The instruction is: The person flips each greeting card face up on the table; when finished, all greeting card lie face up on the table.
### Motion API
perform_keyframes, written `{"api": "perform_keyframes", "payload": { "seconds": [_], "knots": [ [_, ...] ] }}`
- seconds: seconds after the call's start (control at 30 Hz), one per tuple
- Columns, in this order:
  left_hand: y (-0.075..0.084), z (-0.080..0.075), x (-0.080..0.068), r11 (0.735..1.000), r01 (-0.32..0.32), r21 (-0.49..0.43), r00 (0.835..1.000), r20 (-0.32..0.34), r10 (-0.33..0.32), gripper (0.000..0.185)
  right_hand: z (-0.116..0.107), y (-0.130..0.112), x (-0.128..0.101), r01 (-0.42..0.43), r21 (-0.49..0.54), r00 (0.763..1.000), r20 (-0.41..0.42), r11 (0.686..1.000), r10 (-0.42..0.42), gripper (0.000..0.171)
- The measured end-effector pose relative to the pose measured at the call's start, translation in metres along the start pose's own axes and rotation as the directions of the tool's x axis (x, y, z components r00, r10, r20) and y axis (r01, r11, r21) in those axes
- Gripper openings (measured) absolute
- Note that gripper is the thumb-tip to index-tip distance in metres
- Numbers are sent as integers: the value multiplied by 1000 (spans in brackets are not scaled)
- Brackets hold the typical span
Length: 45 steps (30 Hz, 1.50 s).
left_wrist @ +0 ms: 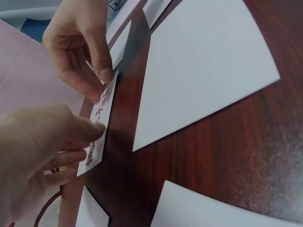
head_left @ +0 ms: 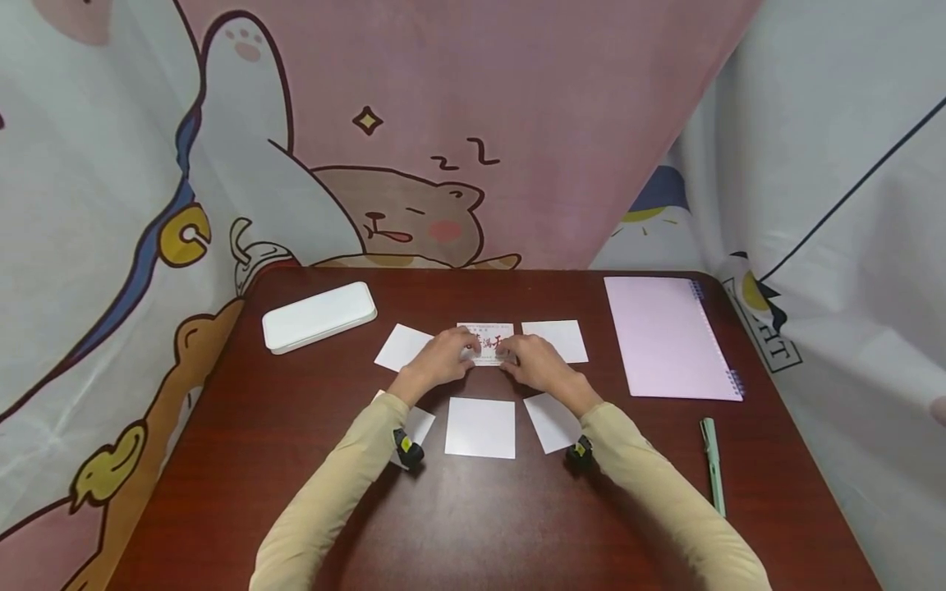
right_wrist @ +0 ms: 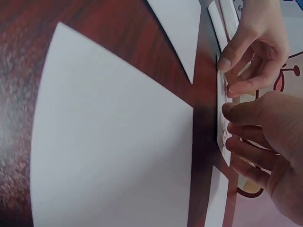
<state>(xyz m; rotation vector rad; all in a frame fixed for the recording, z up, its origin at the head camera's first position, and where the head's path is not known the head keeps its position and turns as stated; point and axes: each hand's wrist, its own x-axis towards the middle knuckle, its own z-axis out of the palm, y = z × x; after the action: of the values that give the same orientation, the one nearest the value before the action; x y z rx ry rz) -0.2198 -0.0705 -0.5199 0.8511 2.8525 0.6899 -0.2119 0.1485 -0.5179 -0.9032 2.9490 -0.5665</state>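
Observation:
A white card with red characters (head_left: 486,338) lies on the dark wooden table (head_left: 488,525), between the person's two hands. At its left part the left hand (head_left: 446,355) touches it with thumb and fingertips, the fingers loosely bent. The right hand (head_left: 537,359) touches the right part likewise, its thumb by the near edge. In the left wrist view, the printed card (left_wrist: 98,127) shows under the fingertips of both hands. Several blank white cards surround it, one of them a square card (head_left: 480,428) directly nearer the body. The forearms partly cover others.
A white case (head_left: 319,318) stands at the back left. On the right lie a pink spiral notebook (head_left: 672,338) and a green pen (head_left: 713,466). A printed curtain (head_left: 517,123) hangs around the table's back and sides.

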Motion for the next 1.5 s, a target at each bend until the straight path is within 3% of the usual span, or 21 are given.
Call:
{"api": "perform_keyframes", "payload": {
  "seconds": [0.27, 0.5, 0.73, 0.9, 1.17, 1.37, 1.5],
  "knots": [
    [8, -6, 12, 1000, 20, -21, 1000, -16, -20, 31, -18, 6, 2, 4, 28, 1000, 10, 1000, -4, 31],
    [24, -13, 34, 996, 76, -55, 995, 68, -72, 47, -38, 24, 0, -47, 57, 996, 73, 997, 42, 50],
    [46, -7, 57, 996, 77, -51, 985, 159, -68, 64, -57, 47, -6, -117, 9, 984, 137, 993, 114, 73],
    [60, 2, 70, 997, 75, -3, 977, 199, -73, 75, -61, 61, -8, -154, -1, 971, 184, 988, 151, 84],
    [73, 14, 87, 992, 95, 85, 973, 204, -111, 83, -61, 76, -4, -199, -36, 947, 250, 979, 202, 96],
    [78, 23, 97, 976, 90, 199, 975, 184, -128, 87, -59, 81, 0, -250, -53, 923, 290, 967, 255, 90],
    [81, 25, 96, 971, 98, 216, 976, 171, -137, 85, -59, 78, 5, -277, -61, 908, 310, 959, 282, 84]
  ]
}}
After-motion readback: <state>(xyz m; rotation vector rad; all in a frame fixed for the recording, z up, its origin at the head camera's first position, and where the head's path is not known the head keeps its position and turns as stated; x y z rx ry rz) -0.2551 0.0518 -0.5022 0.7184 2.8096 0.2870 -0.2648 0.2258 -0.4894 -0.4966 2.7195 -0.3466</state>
